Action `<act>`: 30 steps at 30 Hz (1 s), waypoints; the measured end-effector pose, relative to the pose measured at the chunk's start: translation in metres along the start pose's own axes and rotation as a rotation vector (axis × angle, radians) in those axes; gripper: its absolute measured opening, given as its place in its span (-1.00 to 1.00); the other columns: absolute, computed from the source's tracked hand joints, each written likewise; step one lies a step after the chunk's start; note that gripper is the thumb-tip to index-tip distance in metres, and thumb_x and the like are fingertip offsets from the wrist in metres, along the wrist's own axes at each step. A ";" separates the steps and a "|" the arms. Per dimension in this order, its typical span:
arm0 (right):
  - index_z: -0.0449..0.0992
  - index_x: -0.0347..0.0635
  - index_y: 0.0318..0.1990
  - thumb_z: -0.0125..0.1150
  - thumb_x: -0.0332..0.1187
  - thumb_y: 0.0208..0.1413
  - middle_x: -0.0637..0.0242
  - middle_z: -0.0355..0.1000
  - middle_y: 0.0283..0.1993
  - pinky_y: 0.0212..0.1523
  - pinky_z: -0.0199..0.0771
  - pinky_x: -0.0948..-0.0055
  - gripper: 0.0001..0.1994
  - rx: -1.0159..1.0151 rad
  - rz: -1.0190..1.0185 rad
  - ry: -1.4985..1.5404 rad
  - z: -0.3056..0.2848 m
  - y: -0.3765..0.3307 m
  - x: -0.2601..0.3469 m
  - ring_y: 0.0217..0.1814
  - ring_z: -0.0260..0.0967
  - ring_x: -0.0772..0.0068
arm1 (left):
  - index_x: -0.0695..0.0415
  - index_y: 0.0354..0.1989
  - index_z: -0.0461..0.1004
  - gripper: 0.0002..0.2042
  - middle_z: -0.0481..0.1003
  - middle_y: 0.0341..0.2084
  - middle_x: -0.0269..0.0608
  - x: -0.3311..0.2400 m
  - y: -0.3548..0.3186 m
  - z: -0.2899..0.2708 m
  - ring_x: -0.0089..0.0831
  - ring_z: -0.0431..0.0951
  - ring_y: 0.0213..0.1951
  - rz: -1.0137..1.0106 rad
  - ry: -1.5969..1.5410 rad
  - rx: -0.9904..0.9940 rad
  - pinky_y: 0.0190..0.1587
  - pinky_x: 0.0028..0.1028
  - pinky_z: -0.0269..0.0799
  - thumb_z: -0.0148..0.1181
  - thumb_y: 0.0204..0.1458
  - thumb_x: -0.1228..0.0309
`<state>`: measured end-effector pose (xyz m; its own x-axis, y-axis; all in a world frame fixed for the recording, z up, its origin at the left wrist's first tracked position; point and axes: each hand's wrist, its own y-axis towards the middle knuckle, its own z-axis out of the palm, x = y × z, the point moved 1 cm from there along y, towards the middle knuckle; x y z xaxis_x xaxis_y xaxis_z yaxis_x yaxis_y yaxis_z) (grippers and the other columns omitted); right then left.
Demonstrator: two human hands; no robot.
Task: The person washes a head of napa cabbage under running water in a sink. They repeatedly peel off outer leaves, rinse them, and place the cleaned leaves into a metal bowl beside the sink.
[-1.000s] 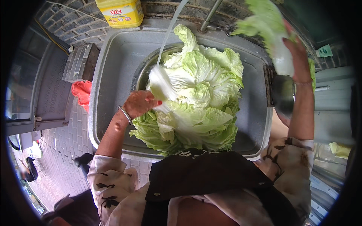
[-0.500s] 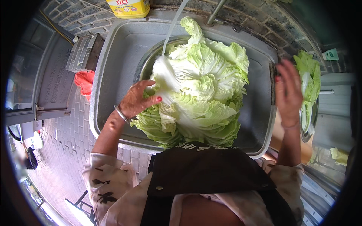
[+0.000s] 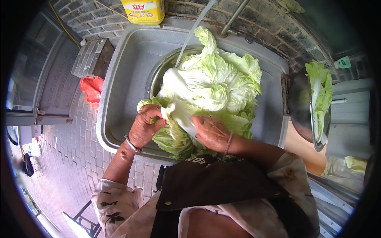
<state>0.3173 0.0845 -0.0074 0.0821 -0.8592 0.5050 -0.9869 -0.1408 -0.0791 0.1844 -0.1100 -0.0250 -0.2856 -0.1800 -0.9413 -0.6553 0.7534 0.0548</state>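
Observation:
A heap of pale green and white napa cabbage leaves [image 3: 222,79] fills a round metal basin [image 3: 157,71] and spills over its near side. The basin stands in a grey sink [image 3: 131,63]. On the near left of the heap, my left hand [image 3: 146,126] pinches the edge of a cabbage leaf [image 3: 178,115] between thumb and fingers. Just right of it, my right hand [image 3: 213,133] lies over the same leaf, its fingers curled against the white rib. Water [image 3: 190,35] runs in a stream onto the far left of the heap.
A yellow bottle [image 3: 143,11] stands behind the sink, left of the metal tap [image 3: 234,20]. On the right, a metal pan [image 3: 303,119] and a rack hold more cabbage leaves [image 3: 319,85]. A red plastic bag [image 3: 92,91] and a brick block [image 3: 93,57] are left of the sink.
My right hand has come from the sink's right edge to the near middle of the heap. My left hand has moved slightly nearer and closed on a leaf's edge.

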 end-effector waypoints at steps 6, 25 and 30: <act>0.27 -0.23 -0.18 0.16 -0.44 -0.07 0.15 0.33 -0.44 -0.33 0.32 0.23 -0.72 0.023 0.048 0.123 -0.034 -0.004 -0.010 -0.37 0.33 0.15 | 0.21 -0.18 0.39 -0.81 0.44 -0.15 -0.02 -0.011 0.029 -0.016 -0.19 0.47 -0.11 -0.238 -0.921 -0.105 -0.07 -0.21 0.42 0.02 0.02 0.46; 0.00 -0.09 0.26 -0.02 -0.40 0.14 0.40 0.28 -0.09 -0.13 0.41 0.40 -0.47 -0.238 0.351 1.447 -0.073 0.148 -0.089 -0.24 0.30 0.50 | 0.21 -0.20 0.30 -0.87 0.42 -0.43 -0.24 -0.020 0.184 0.040 -0.45 0.44 -0.48 -0.397 -0.916 -0.289 -0.47 -0.58 0.43 -0.13 0.12 0.48; 0.29 -0.22 0.08 0.18 -0.43 -0.07 0.30 0.43 -0.28 -0.30 0.44 0.57 -0.52 -0.409 0.194 0.961 -0.057 0.172 -0.075 -0.31 0.37 0.55 | 0.17 -0.24 0.29 -0.85 0.41 -0.40 -0.23 0.008 0.174 0.027 -0.38 0.48 -0.43 -0.449 -1.220 -0.301 -0.44 -0.48 0.47 -0.17 0.16 0.37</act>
<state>0.1332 0.1526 -0.0099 -0.0496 -0.0743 0.9960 -0.9576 0.2869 -0.0263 0.0866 0.0368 -0.0314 0.6953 0.4224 -0.5815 -0.6998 0.5820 -0.4141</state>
